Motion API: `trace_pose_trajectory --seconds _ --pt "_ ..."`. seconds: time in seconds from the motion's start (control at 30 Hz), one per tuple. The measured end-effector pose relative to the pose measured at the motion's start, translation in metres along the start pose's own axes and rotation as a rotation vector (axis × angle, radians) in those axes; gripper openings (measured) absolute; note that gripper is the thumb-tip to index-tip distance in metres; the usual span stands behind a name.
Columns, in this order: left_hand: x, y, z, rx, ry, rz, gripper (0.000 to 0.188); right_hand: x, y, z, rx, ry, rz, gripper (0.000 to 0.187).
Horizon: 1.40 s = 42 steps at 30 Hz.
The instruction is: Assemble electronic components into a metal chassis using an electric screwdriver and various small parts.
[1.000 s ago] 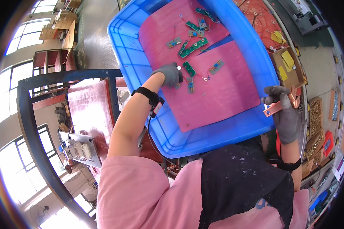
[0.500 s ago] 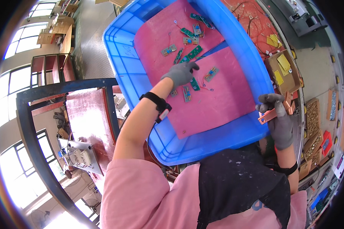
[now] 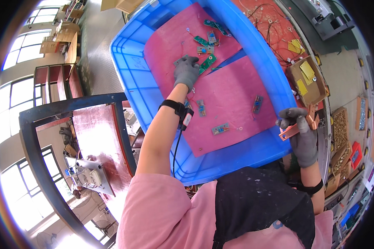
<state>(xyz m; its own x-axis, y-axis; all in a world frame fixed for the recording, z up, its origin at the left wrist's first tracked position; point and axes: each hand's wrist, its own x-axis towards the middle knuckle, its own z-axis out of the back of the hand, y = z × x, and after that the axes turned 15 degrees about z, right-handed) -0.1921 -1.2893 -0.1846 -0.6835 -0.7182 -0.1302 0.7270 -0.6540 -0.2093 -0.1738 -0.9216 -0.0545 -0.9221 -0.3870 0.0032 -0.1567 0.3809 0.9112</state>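
My left hand [image 3: 187, 71], in a grey glove, reaches into a blue plastic bin [image 3: 131, 64]. Its curled fingers are on a small circuit board [image 3: 179, 62], partly hidden under them. Beside those fingers lies a green circuit board [image 3: 207, 64]. More boards are spread on the pink sheet [image 3: 232, 95], among them one near the bin's front [image 3: 220, 129] and one to the right [image 3: 257, 104]. At the bin's right rim, my right hand [image 3: 304, 143], also gloved, holds bent copper bars [image 3: 290, 132] between thumb and fingers.
Past the bin's right side stands a cardboard box [image 3: 307, 81] with yellow plates, beside a red surface [image 3: 264, 18] strewn with wires. Trays of small metal parts [image 3: 340, 126] lie farther right. A dark metal frame [image 3: 27, 133] stands on the left.
My left hand has moved left and farther into the bin, onto a board. Two boards now lie farther right and nearer the front on the pink sheet. My right hand keeps the copper bars.
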Motion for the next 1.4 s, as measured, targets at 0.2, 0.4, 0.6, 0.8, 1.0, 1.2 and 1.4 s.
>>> trace_pose_trajectory --seconds 0.2,0.4,0.6,0.8,1.0,1.2,1.4 --pt "0.03 -0.001 0.004 0.101 0.302 -0.018 0.03 0.0 0.003 -0.002 -0.017 -0.025 -0.068 0.035" --pt "0.061 0.025 0.034 -0.34 1.008 0.02 0.05 0.0 0.001 -0.002 -0.03 -0.035 -0.006 0.034" --pt "0.061 0.037 0.033 -0.403 1.038 -0.006 0.05 0.001 -0.001 0.0 -0.014 -0.018 0.01 0.033" --pt "0.052 0.012 0.024 -0.13 0.867 0.002 0.046 0.001 -0.001 -0.002 -0.011 -0.02 0.032 0.033" --pt "-0.031 -0.052 -0.004 0.296 0.11 0.099 0.039 -0.001 -0.004 0.001 -0.003 -0.038 0.018 0.032" --pt "-0.027 -0.038 -0.017 0.145 0.149 -0.046 0.03 -0.001 -0.001 -0.002 0.014 -0.041 0.003 0.033" --pt "-0.001 -0.017 0.016 -0.191 0.355 -0.052 0.031 -0.001 0.001 -0.003 0.011 -0.044 -0.004 0.033"
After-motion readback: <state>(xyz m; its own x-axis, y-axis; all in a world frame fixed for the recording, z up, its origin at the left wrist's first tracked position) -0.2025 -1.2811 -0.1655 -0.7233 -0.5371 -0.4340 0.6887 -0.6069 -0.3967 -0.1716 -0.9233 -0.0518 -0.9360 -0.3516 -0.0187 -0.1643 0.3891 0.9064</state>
